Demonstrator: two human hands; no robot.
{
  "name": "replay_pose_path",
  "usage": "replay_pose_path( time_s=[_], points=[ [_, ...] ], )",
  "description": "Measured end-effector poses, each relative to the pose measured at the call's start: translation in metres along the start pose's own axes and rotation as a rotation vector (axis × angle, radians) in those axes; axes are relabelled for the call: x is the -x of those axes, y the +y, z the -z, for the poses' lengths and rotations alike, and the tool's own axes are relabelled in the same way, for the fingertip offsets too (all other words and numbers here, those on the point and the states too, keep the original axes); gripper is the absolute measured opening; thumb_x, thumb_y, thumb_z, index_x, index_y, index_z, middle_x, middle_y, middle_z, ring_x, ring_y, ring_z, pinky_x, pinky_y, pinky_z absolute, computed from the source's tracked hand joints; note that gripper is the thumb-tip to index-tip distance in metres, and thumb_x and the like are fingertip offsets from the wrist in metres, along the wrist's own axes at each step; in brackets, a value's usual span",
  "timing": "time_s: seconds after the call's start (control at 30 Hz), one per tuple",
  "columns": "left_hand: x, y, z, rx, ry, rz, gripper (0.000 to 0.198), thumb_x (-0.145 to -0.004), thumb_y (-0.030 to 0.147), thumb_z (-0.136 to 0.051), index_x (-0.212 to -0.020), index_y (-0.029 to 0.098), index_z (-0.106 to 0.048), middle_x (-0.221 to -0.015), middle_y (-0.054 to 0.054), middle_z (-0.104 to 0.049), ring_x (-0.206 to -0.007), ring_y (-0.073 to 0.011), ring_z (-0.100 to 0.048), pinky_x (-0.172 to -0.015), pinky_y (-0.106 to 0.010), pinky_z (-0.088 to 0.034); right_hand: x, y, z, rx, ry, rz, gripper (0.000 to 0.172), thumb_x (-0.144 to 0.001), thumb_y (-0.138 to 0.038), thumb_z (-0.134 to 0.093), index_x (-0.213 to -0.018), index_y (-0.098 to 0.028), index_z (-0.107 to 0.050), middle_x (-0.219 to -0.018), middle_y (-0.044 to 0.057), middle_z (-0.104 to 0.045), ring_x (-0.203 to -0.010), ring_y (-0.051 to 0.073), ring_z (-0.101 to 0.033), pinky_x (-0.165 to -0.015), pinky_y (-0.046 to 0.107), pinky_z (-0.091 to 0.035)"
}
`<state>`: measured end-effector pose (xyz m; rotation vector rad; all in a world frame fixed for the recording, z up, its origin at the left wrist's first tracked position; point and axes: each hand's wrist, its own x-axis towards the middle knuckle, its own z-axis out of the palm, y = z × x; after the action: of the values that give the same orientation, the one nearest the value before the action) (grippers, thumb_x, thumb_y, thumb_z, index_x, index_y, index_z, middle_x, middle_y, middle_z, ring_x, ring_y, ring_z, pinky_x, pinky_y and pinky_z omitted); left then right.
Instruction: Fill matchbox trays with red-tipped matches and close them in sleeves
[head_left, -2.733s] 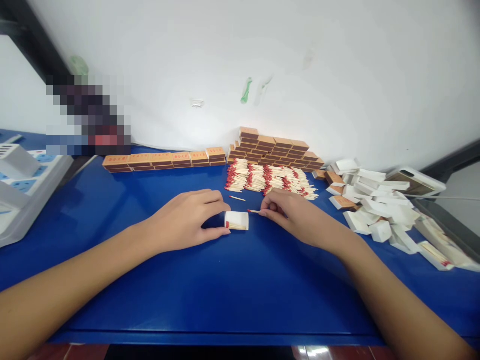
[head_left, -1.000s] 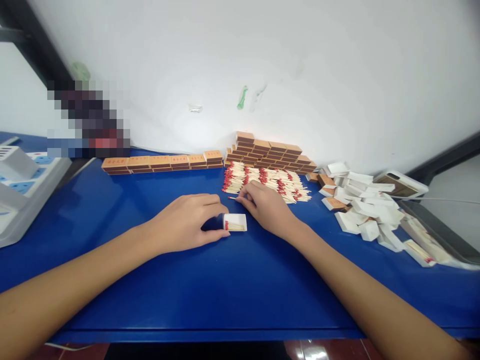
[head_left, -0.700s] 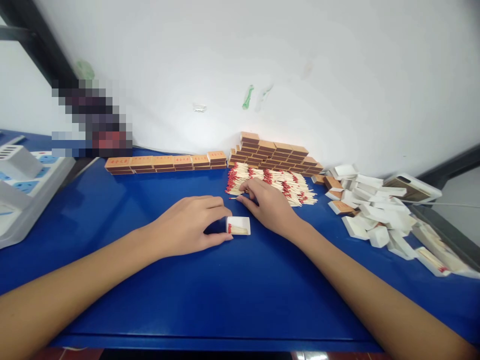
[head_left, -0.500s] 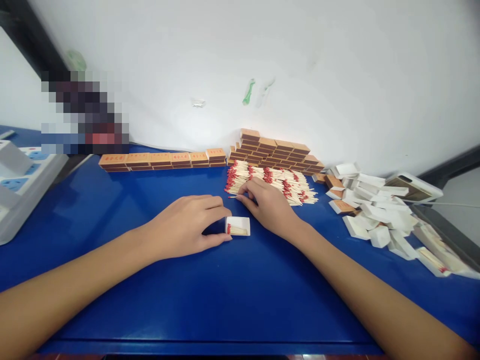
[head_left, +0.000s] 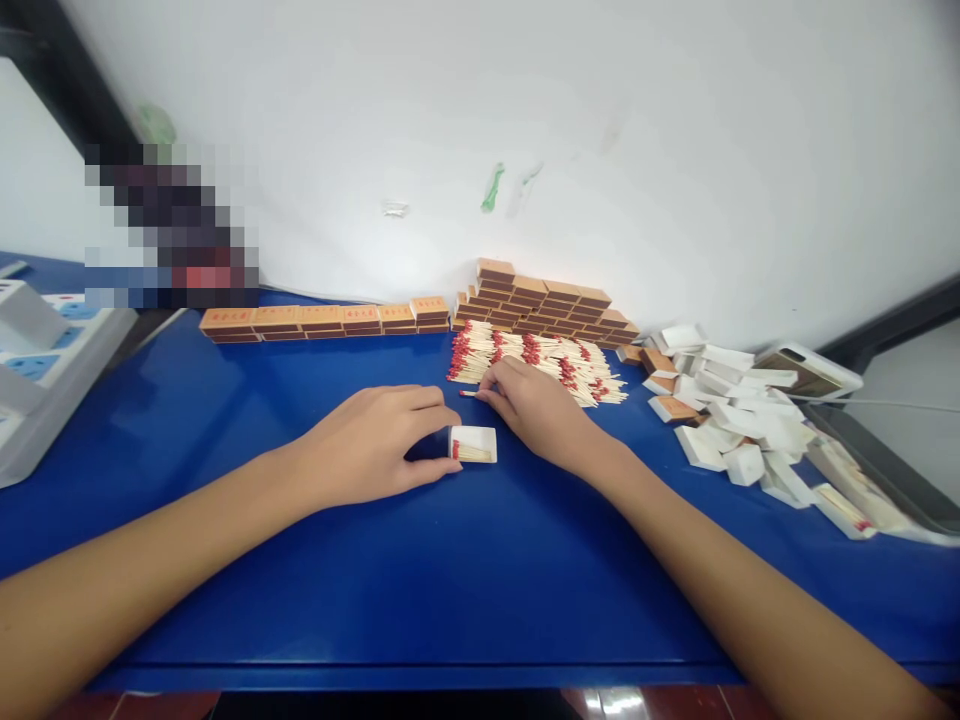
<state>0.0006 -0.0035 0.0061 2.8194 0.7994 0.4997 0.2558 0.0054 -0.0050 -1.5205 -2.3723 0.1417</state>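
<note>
My left hand (head_left: 367,445) lies on the table (head_left: 420,570), thumb and forefinger set a little apart across the left end of a small white tray (head_left: 481,437): thumb at its near corner, forefinger at its far one. The hold looks light. The tray sits flat near the table's middle, well back from the near edge, with a few red-tipped matches (head_left: 474,454) along its near wall, heads towards my thumb; the rest of its floor is bare.

My right hand (head_left: 536,405) is pinched narrow on the plain end of a single match (head_left: 466,393), red head pointing left, just beyond the tray. Under three seconds ago those fingers held a match beside the tray's right end, while another lay loose up here. Now they are at the loose one's place, and I judge the earlier match has gone into the tray. I take it that the filling is under way but far from full, with this match outside the tray.

Beyond my fingers spreads the big match heap (head_left: 540,350), and behind it, towards the table's far edge, stand stacked matchboxes (head_left: 544,300). A lower box row (head_left: 300,322) runs left from them. Towards the table's right side lies a jumble of loose trays (head_left: 739,395).
</note>
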Motion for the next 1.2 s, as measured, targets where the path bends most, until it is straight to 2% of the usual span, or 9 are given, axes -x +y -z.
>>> replay_pose_path(
  time_s=[0.2,0.3,0.47,0.67,1.2],
  points=[
    [0.0,-0.002,0.001,0.03,0.022,0.063,0.025,-0.1,0.039,-0.07,-0.119,0.023,-0.076,-0.098,-0.001,-0.071,-0.088,-0.0185,-0.069,-0.074,-0.03,-0.049,0.017,-0.01,0.018,-0.094,0.102,0.07,0.008,-0.108,-0.021,-0.056,-0.1,-0.021,-0.059,-0.102,0.008,-0.068,-0.085,0.021,-0.061,-0.073,0.032,-0.043],
    [0.0,-0.003,0.001,0.029,0.038,0.078,0.026,-0.1,0.039,-0.07,-0.119,0.022,-0.076,-0.099,-0.002,-0.071,-0.088,-0.0188,-0.069,-0.074,-0.031,-0.048,0.027,-0.02,0.022,-0.099,0.079,0.104,0.009,-0.109,-0.023,-0.055,-0.101,-0.022,-0.06,-0.1,0.007,-0.068,-0.086,0.021,-0.062,-0.072,0.032,-0.044],
    [0.0,-0.003,0.001,0.021,0.028,0.093,0.027,-0.1,0.042,-0.069,-0.115,0.02,-0.076,-0.096,-0.002,-0.071,-0.087,-0.0193,-0.069,-0.073,-0.031,-0.049,0.032,-0.027,0.014,-0.043,0.01,0.169,0.01,-0.109,-0.023,-0.053,-0.102,-0.022,-0.06,-0.103,0.009,-0.068,-0.088,0.023,-0.064,-0.074,0.034,-0.047],
    [0.0,-0.003,0.001,0.022,0.023,0.098,0.027,-0.101,0.042,-0.069,-0.113,0.019,-0.077,-0.095,-0.002,-0.07,-0.086,-0.0191,-0.069,-0.073,-0.031,-0.049,0.028,-0.024,0.005,-0.023,0.01,0.179,0.006,-0.108,-0.021,-0.057,-0.103,-0.021,-0.06,-0.102,0.008,-0.069,-0.088,0.023,-0.065,-0.075,0.035,-0.047],
    [0.0,-0.003,0.002,0.037,0.033,0.076,0.026,-0.1,0.041,-0.07,-0.115,0.02,-0.076,-0.096,-0.002,-0.071,-0.085,-0.0184,-0.069,-0.072,-0.03,-0.049,0.029,-0.022,0.004,-0.164,-0.006,0.17,0.007,-0.106,-0.018,-0.061,-0.1,-0.021,-0.062,-0.097,0.005,-0.067,-0.082,0.019,-0.061,-0.072,0.031,-0.045]
  ],
)
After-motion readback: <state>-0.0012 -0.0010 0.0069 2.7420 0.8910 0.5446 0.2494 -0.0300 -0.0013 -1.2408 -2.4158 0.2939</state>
